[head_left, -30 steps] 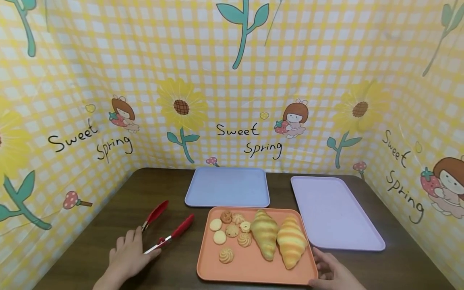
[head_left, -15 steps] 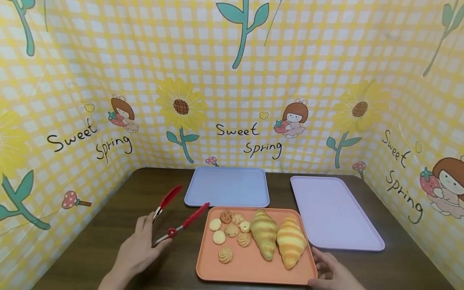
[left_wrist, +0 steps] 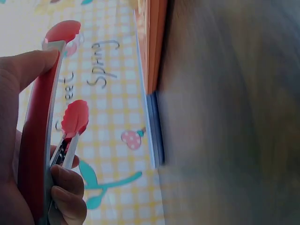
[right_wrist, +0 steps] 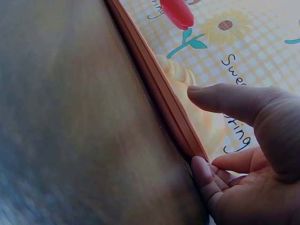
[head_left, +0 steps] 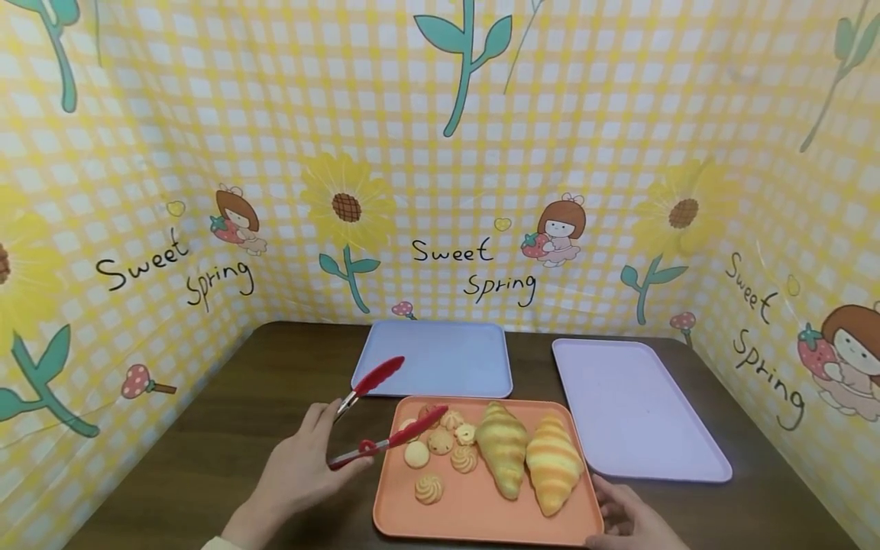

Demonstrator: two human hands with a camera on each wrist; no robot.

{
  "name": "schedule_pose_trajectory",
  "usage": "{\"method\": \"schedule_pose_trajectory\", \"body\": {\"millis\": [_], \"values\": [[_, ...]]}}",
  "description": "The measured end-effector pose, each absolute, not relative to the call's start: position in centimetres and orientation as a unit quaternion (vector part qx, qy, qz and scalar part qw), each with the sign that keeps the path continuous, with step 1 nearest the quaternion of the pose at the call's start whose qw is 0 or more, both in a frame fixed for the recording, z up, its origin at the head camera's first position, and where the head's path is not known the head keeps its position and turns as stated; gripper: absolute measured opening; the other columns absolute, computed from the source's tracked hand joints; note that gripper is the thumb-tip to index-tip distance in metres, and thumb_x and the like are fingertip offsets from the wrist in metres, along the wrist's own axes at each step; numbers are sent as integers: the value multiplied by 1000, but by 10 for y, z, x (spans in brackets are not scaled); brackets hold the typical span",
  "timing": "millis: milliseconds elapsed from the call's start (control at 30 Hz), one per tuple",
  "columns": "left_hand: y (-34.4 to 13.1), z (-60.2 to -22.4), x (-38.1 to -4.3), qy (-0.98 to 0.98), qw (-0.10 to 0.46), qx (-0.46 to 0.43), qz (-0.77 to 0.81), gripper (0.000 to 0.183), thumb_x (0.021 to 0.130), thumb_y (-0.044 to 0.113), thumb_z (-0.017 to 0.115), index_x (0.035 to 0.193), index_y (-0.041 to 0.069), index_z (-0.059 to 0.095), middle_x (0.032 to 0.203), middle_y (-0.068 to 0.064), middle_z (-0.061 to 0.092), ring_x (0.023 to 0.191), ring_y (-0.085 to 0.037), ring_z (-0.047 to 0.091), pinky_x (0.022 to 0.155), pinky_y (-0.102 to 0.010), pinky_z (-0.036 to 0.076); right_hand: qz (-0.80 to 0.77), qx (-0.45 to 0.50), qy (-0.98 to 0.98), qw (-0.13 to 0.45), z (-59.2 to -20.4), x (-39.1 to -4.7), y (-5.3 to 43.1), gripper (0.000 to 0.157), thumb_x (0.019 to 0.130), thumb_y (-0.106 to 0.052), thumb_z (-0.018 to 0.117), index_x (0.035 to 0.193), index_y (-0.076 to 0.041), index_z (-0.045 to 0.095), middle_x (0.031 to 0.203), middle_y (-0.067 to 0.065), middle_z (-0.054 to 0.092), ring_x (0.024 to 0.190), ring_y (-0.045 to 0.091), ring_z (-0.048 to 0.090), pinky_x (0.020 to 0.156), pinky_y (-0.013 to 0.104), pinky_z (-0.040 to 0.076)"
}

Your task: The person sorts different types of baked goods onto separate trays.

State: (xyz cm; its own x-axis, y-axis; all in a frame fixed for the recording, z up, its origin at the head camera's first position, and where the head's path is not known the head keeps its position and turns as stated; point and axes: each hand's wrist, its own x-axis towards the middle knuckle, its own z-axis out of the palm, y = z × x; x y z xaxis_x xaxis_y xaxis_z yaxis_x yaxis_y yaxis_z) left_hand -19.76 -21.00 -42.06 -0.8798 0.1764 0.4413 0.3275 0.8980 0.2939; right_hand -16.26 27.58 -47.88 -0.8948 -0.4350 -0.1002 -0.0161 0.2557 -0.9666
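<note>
My left hand (head_left: 296, 470) grips a pair of tongs (head_left: 376, 376) with red scalloped tips, the two arms spread apart. In the left wrist view the thumb lies along one arm and the fingers curl round the other. One red tip overlaps the cookies on an orange tray (head_left: 481, 523); the other overlaps the blue tray's near edge. Several small cookies (head_left: 440, 441) lie on the orange tray's left part. Two croissants (head_left: 553, 466) lie on its right. My right hand (head_left: 629, 516) holds the tray's near right corner, fingers curled at the rim (right_wrist: 173, 115), thumb above it.
Behind the orange tray lies a light blue tray (head_left: 440, 347). A lilac tray (head_left: 639, 412) sits at an angle on the right. All rest on a dark wooden table (head_left: 186, 451), with a yellow checked cloth (head_left: 440, 176) hanging around its back and sides.
My left hand has carried the tongs rightward from above the bare table on the left, so one tip now overlaps the cookies. My right hand has stayed at the orange tray's corner.
</note>
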Motion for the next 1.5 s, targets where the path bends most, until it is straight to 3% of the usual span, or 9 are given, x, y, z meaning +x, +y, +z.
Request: {"method": "schedule_pose_trajectory", "body": {"millis": [200,733,933,1167,1400,1500], "values": [[-193,-425,-196,-950,195,-166,-180,92,71,64,79,134,1,56,113,-5,52,51,-7,43,49,-31,43,-577,-156,785,161,-481,-162,276,85,89,-6,73,145,21,15,120,20,45,94,4,52,77,27,50],[-175,-419,-214,-926,156,-317,-133,93,74,62,79,141,4,50,113,-2,50,65,-10,55,57,-33,50,-581,-143,783,170,-481,-162,278,87,88,-9,73,146,20,15,121,20,45,96,8,53,78,28,50],[-172,-416,-229,-924,140,-342,-103,94,78,66,73,145,5,47,120,-4,50,73,-14,61,63,-36,53,-587,-140,778,173,-481,-162,277,88,88,-9,74,146,20,15,123,21,44,96,10,53,78,29,50],[-168,-408,-249,-894,167,-410,-72,91,79,65,72,142,3,49,129,-7,52,83,-16,63,66,-35,53,-577,-143,789,155,-479,-162,276,88,87,-8,75,145,21,17,121,21,46,95,9,56,78,28,51],[-164,-401,-262,-873,173,-454,-45,92,79,65,71,144,3,50,131,-8,53,67,-10,54,60,-32,49,-570,-166,793,133,-480,-161,274,84,87,-6,74,143,24,18,119,15,49,94,3,55,77,27,51],[-160,-399,-266,-869,168,-464,-35,91,80,65,71,144,4,50,130,-8,54,69,-12,55,61,-33,49,-571,-169,792,131,-481,-161,275,84,87,-5,74,143,25,19,119,14,48,94,2,54,76,27,51]]}}
